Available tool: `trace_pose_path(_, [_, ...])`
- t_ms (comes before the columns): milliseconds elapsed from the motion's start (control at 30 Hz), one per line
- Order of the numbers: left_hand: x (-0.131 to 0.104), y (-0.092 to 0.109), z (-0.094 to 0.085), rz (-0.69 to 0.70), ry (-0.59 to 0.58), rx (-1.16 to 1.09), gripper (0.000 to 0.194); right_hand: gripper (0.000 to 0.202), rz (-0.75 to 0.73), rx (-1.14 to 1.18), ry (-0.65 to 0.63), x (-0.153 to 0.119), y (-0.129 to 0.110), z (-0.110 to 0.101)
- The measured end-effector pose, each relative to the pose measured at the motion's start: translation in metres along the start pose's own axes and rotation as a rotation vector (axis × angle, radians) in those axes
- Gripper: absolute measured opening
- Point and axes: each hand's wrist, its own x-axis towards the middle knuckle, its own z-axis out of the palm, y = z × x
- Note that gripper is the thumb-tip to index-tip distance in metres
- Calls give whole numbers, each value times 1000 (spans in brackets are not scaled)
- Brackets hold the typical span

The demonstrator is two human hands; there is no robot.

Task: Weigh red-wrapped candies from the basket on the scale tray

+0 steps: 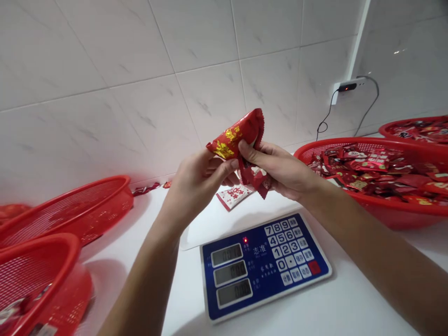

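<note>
So I'd call this step handling packets: left hand point(194, 175) and right hand point(285, 165) both pinch a shiny red foil packet with gold print point(240, 133), above the flat blue-and-white plastic scale's point(264, 263) far end. Next move calls for a gentle grip, imo. Scale says 志准, keypad 0–9; gold characters unreadable.

The white bench point(304, 305) carries a blue-panelled scale point(262, 275) in the middle, at least 2 red baskets point(114, 210) at left, 2 baskets point(395, 217) at right, and small packets point(147, 189) near the wall point(210, 95).
</note>
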Motion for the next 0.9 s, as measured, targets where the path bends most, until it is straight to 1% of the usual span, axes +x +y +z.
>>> trace_pose_path(100, [1,-3,-2,-31,14,91,23,39,0,-127,9,-2,-2,-4])
trace_pose_path(200, [2,-6,-8,-72,-34,202,25,40,-28,-294,52,-1,-3,-12])
trace_pose_path(267, [2,-7,-10,-86,-48,194,22,37,-28,-342,84,0,-3,-14])
trace_pose_path(367, [1,-5,-8,-31,38,123,17,29,-25,-319,116,1,-2,-13])
trace_pose_path(467, [1,-4,-3,9,117,79,11,26,-41,-293,101,2,2,-12])
trace_pose_path(533, [0,-3,0,-1,144,108,5,25,-37,-283,90,3,6,-12])
trace_pose_path(667, [0,0,4,-3,186,203,7,21,-17,-273,85,2,5,-13])
trace_pose_path(733, [-1,2,4,11,198,227,7,23,-3,-289,81,0,0,-13])
trace_pose_path(800, [-1,4,2,26,222,272,6,29,-8,-345,85,-4,-7,-15])
trace_pose_path(867, [-1,4,0,16,234,377,5,39,-66,-440,124,-7,-13,-18])
trace_pose_path(900, [-1,3,-1,4,222,424,4,41,-104,-496,152,-8,-14,-20])
